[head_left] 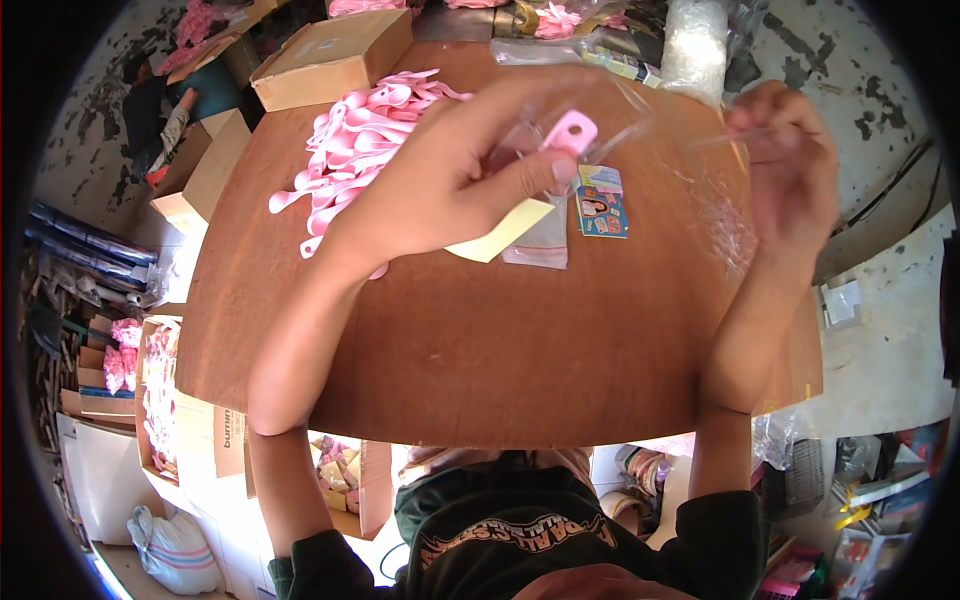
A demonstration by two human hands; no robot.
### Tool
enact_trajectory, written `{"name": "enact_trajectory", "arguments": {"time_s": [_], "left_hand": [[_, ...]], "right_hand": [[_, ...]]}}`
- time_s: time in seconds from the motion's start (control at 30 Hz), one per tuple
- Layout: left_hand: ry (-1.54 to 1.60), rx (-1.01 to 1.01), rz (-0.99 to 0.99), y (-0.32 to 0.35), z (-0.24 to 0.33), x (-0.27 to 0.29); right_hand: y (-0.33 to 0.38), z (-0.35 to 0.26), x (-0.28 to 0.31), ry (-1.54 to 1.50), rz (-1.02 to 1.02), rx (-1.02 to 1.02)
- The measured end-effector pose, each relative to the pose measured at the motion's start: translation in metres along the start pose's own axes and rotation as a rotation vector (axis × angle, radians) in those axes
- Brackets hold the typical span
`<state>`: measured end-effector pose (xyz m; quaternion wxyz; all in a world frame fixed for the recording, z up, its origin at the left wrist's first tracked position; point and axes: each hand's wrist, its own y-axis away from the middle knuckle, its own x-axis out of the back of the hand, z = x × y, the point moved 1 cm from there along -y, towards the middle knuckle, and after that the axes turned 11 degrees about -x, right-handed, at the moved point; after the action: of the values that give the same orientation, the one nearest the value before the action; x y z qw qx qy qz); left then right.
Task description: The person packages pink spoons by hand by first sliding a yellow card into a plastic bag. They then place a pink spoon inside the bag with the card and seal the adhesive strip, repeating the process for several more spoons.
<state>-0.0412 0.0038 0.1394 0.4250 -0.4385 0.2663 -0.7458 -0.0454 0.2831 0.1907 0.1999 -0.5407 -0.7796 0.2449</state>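
My left hand [470,175] is closed over the table on a pink plastic spoon [573,132] in a clear plastic bag. Only the end of its handle, with a hole in it, shows past my thumb. A pale yellow card [503,232] sticks out below the same hand. Off to the right is my raised right hand [785,165], slightly blurred, its fingers pinching a thin clear strip [735,140]. Left of my left hand lies a pile of pink spoons [365,130]. Clear bags [540,252] and a small stack of printed cards [603,205] rest under and beside it.
Loose clear strips [730,225] gather near the table's right edge. A cardboard box [335,58] stands at the far left, a roll of clear wrap [695,50] at the far right. An open carton [205,165] and a filled carton [165,400] flank the table's left side.
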Motion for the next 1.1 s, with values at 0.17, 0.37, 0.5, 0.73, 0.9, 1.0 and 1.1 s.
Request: {"name": "enact_trajectory", "arguments": {"time_s": [0.17,0.37,0.5,0.73,0.9,1.0,1.1], "left_hand": [[0.294,0.077,0.256,-0.007,-0.007,0.002],[0.265,0.214,0.157,-0.010,-0.003,0.020],[0.337,0.250,0.228,-0.011,-0.010,0.007],[0.404,0.234,0.139,0.001,-0.021,-0.021],[0.408,0.192,0.075,-0.001,-0.018,-0.029],[0.171,0.060,0.152,-0.006,-0.018,-0.021],[0.038,0.027,0.307,-0.007,-0.018,-0.007]], "right_hand": [[0.006,0.006,0.138,-0.451,-0.283,-0.117],[0.105,0.144,0.229,1.457,0.619,-0.651],[0.088,0.121,0.175,1.316,0.625,-0.389],[0.027,0.036,-0.031,0.321,0.067,-0.406],[-0.001,0.020,-0.072,0.225,0.005,-0.459],[-0.023,0.010,-0.079,0.321,0.175,-0.014],[-0.023,0.020,-0.086,0.409,0.141,-0.200]]}}
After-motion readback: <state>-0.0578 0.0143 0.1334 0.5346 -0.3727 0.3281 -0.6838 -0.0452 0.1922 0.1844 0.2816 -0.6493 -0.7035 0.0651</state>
